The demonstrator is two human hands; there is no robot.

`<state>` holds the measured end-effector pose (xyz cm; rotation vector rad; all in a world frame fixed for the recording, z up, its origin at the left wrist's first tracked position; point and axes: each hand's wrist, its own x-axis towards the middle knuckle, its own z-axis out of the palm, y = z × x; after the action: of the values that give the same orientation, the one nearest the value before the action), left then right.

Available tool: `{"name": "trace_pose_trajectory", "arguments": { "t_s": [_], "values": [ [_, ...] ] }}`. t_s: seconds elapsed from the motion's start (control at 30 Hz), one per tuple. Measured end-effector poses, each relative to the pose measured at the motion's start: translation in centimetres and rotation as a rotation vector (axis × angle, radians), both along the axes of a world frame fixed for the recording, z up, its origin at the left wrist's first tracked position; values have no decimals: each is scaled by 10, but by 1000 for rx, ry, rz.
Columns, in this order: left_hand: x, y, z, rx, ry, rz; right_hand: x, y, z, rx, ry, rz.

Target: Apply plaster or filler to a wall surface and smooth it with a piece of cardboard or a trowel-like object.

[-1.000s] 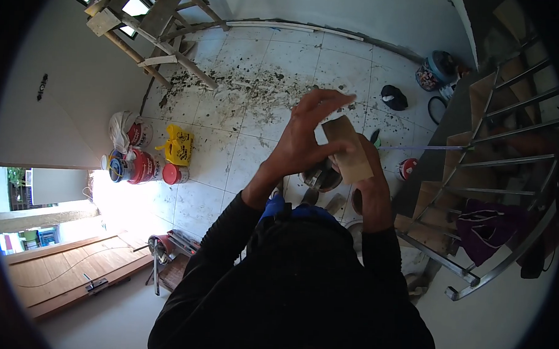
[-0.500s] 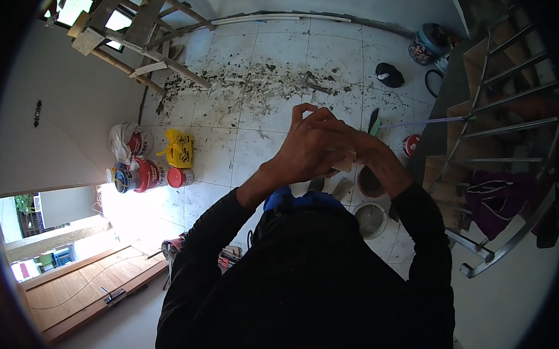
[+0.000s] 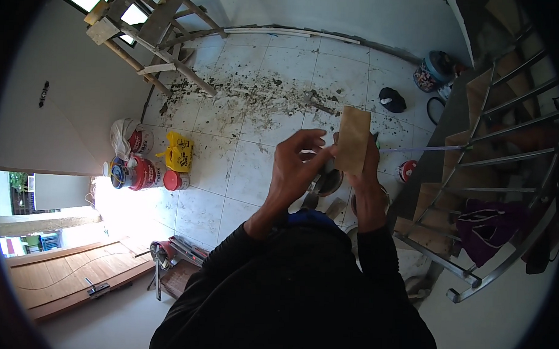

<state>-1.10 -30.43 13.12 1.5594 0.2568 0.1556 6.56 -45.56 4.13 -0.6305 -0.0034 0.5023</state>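
Brown sandpaper sheet stands upright, pinched by right hand; left hand fingertips touch its edge.

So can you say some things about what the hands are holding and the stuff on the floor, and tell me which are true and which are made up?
1. The right hand holds up a brown rectangular sheet. True.
2. The left hand rests flat on the floor. False: it is raised, its fingers reaching toward the sheet's edge.
3. A yellow bag sits by red paint cans on the tiled floor. True.
4. The floor near the far wall is spotless. False: dark debris is scattered there.
5. Metal stair railings stand on the right. True.
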Motion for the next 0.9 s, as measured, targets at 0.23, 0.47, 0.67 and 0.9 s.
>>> {"name": "trace_pose_trajectory", "arguments": {
  "t_s": [0.23, 0.47, 0.67, 0.9],
  "values": [
    [1, -12, -12, -34, 24, -87, -14, 19, 13, 31, 20, -145],
    [18, 1, 14, 12, -214, -71, -19, 16, 52, -64, 116, 34],
    [21, 7, 35, 166, -346, -71, -13, 19, 39, 69, -22, -54],
    [18, 34, 38, 239, -305, -314, -28, 8, 64, -332, -492, -91]
  ]
}}
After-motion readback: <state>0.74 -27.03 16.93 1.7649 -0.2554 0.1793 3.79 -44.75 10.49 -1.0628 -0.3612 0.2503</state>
